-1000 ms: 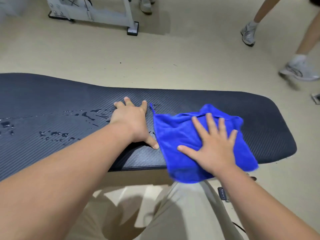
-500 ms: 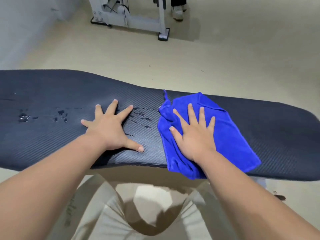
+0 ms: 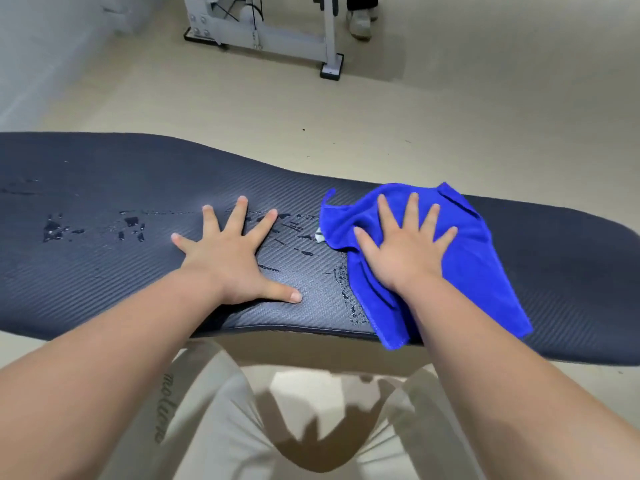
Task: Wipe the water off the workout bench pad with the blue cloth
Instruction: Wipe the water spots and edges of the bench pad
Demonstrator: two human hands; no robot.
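Note:
The dark ribbed bench pad (image 3: 114, 174) runs across the view from left to right. My right hand (image 3: 405, 247) presses flat, fingers spread, on the crumpled blue cloth (image 3: 485, 271), whose near corner hangs over the pad's front edge. My left hand (image 3: 228, 258) lies flat on the bare pad to the left of the cloth, fingers spread. Water drops (image 3: 294, 233) lie between the two hands, a wet smear (image 3: 349, 303) sits by the cloth's left edge, and more drops (image 3: 55, 230) lie farther left.
Beige floor surrounds the bench. A grey machine frame (image 3: 270, 39) stands at the far side, with a person's shoe (image 3: 360, 22) beside it. A pale wall (image 3: 41, 46) rises at the far left. My legs in light trousers (image 3: 221, 427) are below the pad's front edge.
My right hand has slid the blue cloth leftward along the pad toward the water drops. My left hand has shifted left on the pad. The view has swung left, and other people's legs have left the frame.

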